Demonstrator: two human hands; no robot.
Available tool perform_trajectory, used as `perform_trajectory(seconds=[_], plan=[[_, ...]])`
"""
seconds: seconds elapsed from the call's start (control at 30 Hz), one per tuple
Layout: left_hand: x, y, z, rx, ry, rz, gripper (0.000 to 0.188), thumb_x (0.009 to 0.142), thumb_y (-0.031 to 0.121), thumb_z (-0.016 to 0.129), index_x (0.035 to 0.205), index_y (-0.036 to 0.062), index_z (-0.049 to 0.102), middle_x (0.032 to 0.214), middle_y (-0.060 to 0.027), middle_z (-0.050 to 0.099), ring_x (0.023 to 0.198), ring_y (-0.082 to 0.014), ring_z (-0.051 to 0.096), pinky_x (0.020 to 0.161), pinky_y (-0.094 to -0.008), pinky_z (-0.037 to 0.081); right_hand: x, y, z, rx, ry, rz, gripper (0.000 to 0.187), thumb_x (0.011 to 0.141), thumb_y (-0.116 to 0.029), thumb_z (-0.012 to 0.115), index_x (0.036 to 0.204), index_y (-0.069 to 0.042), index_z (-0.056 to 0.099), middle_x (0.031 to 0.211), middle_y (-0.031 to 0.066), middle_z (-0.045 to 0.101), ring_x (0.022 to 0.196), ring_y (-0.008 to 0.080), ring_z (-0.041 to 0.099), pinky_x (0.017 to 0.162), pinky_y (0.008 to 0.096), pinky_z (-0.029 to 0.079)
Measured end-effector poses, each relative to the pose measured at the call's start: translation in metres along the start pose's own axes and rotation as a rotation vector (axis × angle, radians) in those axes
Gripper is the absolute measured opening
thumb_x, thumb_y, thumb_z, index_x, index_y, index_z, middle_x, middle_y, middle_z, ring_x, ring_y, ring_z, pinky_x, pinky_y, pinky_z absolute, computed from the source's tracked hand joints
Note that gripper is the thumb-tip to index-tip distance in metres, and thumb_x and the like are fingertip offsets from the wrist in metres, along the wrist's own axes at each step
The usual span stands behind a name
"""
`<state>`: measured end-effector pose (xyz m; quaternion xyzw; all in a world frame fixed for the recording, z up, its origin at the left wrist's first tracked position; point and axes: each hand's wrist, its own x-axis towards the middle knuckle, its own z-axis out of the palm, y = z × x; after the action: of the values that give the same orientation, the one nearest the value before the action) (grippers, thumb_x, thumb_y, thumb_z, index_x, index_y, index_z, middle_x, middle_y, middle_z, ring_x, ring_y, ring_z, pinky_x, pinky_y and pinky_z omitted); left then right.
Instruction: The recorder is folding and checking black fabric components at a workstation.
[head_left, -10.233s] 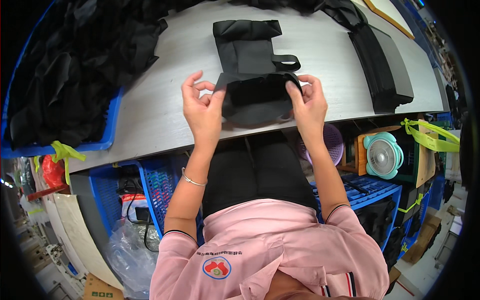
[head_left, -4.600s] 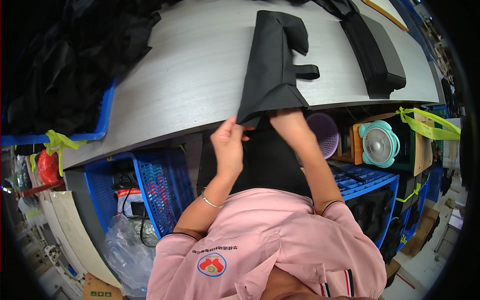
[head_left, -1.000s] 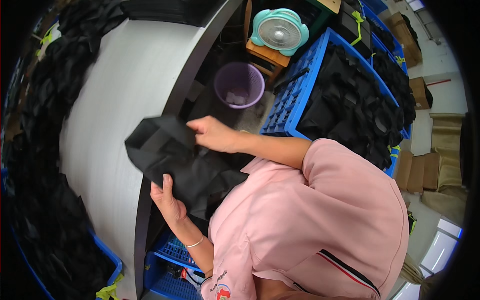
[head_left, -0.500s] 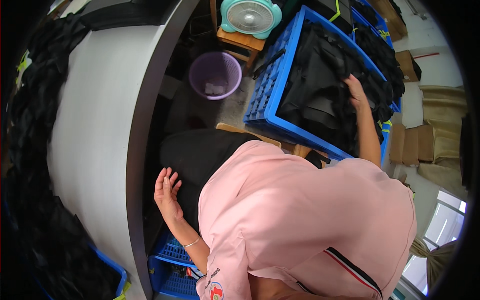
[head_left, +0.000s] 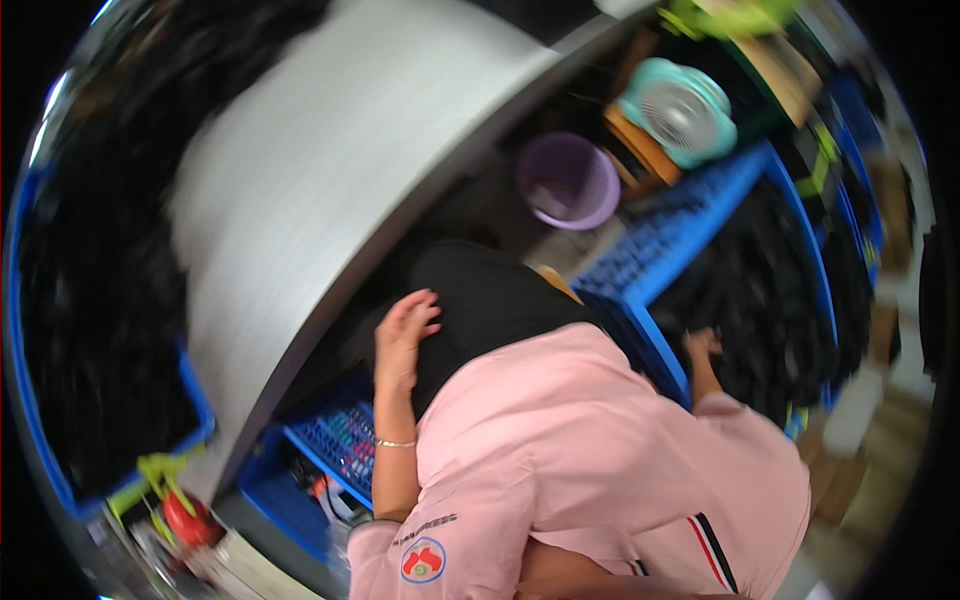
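- Head view: the right hand (head_left: pixel 704 343) is being held out at the person's right, over the near end of a blue crate (head_left: pixel 735 190); its fingers are being blurred, so whether anything is being gripped cannot be told.
- Black fabric pieces (head_left: pixel 765 280) are being contained in that crate, just beside the right hand; contact between hand and fabric is not being shown clearly.
- The left hand (head_left: pixel 405 325) is being held near the table edge, in front of the black trousers (head_left: pixel 500 295), with fingers loosely bent and parted; nothing is being seen in it.
- The step in hand is being judged as a reach at the crate, either for placing or for picking; which of the two is not being settled by the view.
- For the next move, a clear hold on a single piece would be being called for if fabric is being taken, or a free, unsnagged hand if the crate is being left.
- Farther out, a purple basket (head_left: pixel 603 187) is being seen between the crate and the grey table (head_left: pixel 300 190), and a turquoise fan (head_left: pixel 680 112) is being supported on a wooden stool (head_left: pixel 640 145).
- At far left, more black material (head_left: pixel 100 360) is being held in a blue bin (head_left: pixel 195 390).
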<state>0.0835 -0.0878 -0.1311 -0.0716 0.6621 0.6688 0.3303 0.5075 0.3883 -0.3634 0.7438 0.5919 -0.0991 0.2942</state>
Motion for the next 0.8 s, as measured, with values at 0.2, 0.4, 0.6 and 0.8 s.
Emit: perform_trajectory(seconds=[0.2,0.4,0.6,0.8], plan=[[-0.009,0.049,-0.011,-0.109,0.002,0.277,0.032,0.097,0.015,0.065,0.125,-0.0009,0.063,0.119,-0.0111,0.068,0.104,-0.0166,0.066,0.086,-0.0295,0.055,0.018,0.009,-0.082,-0.372,-0.322,-0.1,0.077,0.092,-0.069,0.044,0.117,0.002,0.058,0.104,0.0211,0.055,0.089,0.0436,0.054,0.076,0.0553,0.045],[0.033,0.124,-0.116,0.549,0.779,0.876,0.029,0.089,0.012,0.07,0.118,0.0063,0.07,0.117,-0.0131,0.068,0.106,-0.0234,0.065,0.092,-0.0334,0.05,0.003,-0.007,-0.198,-0.7,-0.433,-0.011,0.05,0.095,-0.038,0.06,0.1,0.012,0.063,0.098,0.0332,0.069,0.078,0.0431,0.072,0.066,0.0556,0.059],[0.074,0.157,-0.251,1.073,1.4,0.684,0.034,0.085,0.013,0.07,0.119,0.0079,0.069,0.139,-0.0145,0.055,0.135,-0.035,0.039,0.108,-0.0437,0.037,-0.142,-0.103,-0.248,-0.32,-0.163,-0.692,0.037,0.09,-0.029,0.066,0.081,0.007,0.068,0.067,0.0232,0.068,0.064,0.0348,0.072,0.068,0.0441,0.059],[0.072,0.162,-0.249,1.008,1.227,0.799,0.024,0.085,0.01,0.069,0.108,0.0034,0.072,0.122,-0.0122,0.066,0.117,-0.0344,0.053,0.103,-0.0428,0.041,-0.332,-0.205,-0.232,-0.341,0.215,-1.585,0.037,0.092,-0.032,0.064,0.074,0.0,0.071,0.069,0.022,0.065,0.067,0.0417,0.064,0.063,0.0491,0.051]])
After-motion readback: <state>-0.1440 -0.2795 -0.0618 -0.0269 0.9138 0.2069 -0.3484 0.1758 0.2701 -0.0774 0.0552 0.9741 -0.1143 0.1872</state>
